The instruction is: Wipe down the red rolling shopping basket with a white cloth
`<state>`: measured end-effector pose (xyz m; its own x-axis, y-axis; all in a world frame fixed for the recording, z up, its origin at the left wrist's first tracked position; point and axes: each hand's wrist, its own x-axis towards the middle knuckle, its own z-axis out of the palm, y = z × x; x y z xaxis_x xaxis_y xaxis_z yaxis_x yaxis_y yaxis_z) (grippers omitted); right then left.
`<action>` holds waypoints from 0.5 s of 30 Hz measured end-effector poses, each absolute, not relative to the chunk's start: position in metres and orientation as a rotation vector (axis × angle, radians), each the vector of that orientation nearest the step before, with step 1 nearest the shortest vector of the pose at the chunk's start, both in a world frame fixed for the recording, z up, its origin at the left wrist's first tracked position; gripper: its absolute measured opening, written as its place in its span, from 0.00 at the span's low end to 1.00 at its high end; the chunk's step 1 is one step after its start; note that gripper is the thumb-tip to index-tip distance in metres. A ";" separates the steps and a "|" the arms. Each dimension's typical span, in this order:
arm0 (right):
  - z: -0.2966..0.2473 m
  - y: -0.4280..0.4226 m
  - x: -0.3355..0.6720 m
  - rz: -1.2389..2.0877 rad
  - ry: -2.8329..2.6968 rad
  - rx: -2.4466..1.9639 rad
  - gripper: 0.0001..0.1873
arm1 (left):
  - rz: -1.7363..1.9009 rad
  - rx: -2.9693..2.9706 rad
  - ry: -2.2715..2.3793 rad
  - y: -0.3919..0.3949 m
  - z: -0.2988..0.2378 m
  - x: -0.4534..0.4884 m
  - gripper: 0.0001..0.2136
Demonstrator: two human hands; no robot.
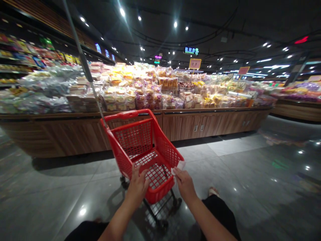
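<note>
A red plastic shopping cart (167,150) with a lattice basket stands in front of me, its basket holding nothing I can see. At the near left side of the basket is my left hand (137,182), fingers apart and nothing in them; whether it touches the rim I cannot tell. Beside the near right corner, my right hand (184,182) is closed on a thin white tissue (181,164), pinched between thumb and fingers. A grey pole (82,60) rises from the cart's left handle corner.
Behind the cart runs a long wooden display counter (190,125) heaped with bagged packaged food (147,90). Price signs (195,63) stand above it. Stocked shelves (20,57) line the far left, and another loaded counter (298,105) is at right. The floor (240,174) is shiny grey tile.
</note>
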<state>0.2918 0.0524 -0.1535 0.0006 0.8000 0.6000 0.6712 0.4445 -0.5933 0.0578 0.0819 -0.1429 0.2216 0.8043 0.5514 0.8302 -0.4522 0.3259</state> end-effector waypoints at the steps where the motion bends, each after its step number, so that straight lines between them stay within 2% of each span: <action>1: -0.153 0.047 0.283 0.172 -1.767 -1.243 0.22 | -1.052 -2.432 -1.617 0.082 -0.143 0.055 0.14; 6: -0.146 0.029 0.251 0.214 -1.967 -1.105 0.24 | -1.001 -2.486 -1.609 0.078 -0.138 0.038 0.10; 11: -0.139 0.050 0.282 0.127 -1.872 -1.296 0.19 | -0.954 -2.514 -1.601 0.078 -0.138 0.022 0.08; 15: -0.143 0.050 0.283 0.065 -1.824 -1.326 0.20 | -0.900 -2.486 -1.591 0.080 -0.140 0.012 0.09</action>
<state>0.2831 0.0504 -0.1430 -0.0686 0.7985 0.5980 0.7536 0.4342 -0.4934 0.0120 0.0805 -0.1396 0.2991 0.8138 0.4983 0.8463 -0.4675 0.2554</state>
